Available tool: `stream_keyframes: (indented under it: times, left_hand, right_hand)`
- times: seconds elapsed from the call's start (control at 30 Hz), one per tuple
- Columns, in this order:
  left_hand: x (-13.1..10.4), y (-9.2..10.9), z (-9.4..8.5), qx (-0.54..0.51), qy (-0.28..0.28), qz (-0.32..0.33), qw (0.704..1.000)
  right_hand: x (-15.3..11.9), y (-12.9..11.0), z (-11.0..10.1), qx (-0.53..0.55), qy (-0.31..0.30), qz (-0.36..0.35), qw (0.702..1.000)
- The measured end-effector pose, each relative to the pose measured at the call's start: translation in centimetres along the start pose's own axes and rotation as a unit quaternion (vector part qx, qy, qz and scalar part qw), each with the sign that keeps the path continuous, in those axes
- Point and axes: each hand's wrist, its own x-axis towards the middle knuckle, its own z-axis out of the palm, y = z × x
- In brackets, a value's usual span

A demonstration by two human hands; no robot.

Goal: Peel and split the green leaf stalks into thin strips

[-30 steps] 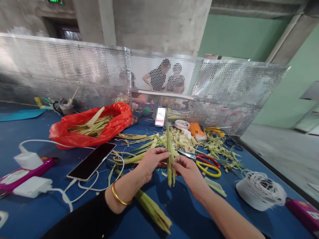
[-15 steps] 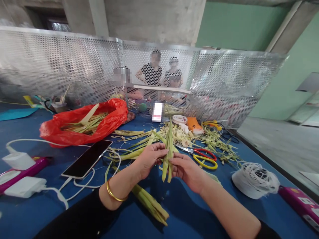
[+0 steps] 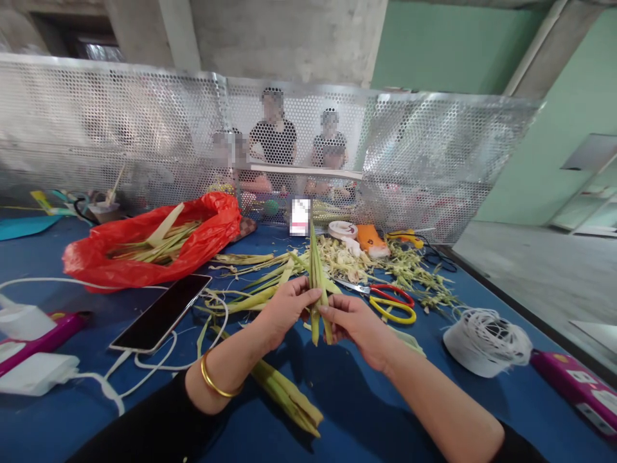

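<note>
Between my hands, raised over the table, is a slim bundle of green plant leaves (image 3: pixel 315 270), its two thicker pale ends pointing toward me. My left hand (image 3: pixel 288 310) pinches it from the left, thumb across the front. From the right, the thumb and fingers of my right hand (image 3: pixel 349 319) grip its lower part. A thicker green stalk bundle (image 3: pixel 288 397) lies on the table below my left wrist. Beyond my hands are loose long leaves (image 3: pixel 255 299) and a pile of pale shredded scraps (image 3: pixel 344 257). Scissors (image 3: pixel 393 302) with red and yellow handles lie right of my right hand.
A red plastic bag (image 3: pixel 202 241) of leaf strips stands left, by a black phone (image 3: pixel 161 313) with white cables. At right sit a roll of white cord (image 3: pixel 482 341) and a purple power strip (image 3: pixel 576 392). People stand behind the perforated metal screen (image 3: pixel 144 128).
The view has shifted slightly, so the table things sit a little further left. The two ends of the bundle have spread slightly apart; both hands still hold it.
</note>
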Motion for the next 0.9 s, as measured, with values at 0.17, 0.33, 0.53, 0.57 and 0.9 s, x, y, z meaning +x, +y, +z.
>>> stream_keyframes:
  times: [0.17, 0.33, 0.53, 0.57, 0.9]
  left_hand:
    - [-0.17, 0.07, 0.32, -0.018, 0.002, -0.001, 1.0]
    - [-0.33, -0.02, 0.33, -0.072, -0.022, -0.038, 0.996]
    - [-0.32, 0.34, 0.36, -0.117, -0.054, -0.032, 0.991]
    - [-0.35, 0.42, 0.38, -0.119, -0.054, -0.032, 0.991]
    - [-0.48, 0.03, 0.81, -0.069, -0.032, -0.041, 0.996]
  right_hand:
    - [0.05, 0.09, 0.01, 0.023, -0.016, -0.026, 0.999]
    - [-0.13, -0.09, -0.18, 0.059, -0.053, -0.022, 0.997]
    - [-0.37, -0.6, -0.18, 0.109, -0.102, -0.018, 0.989]
    - [-0.38, -0.65, -0.21, 0.115, -0.104, -0.014, 0.988]
    - [0.02, 0.07, -0.24, 0.123, -0.045, -0.004, 0.991]
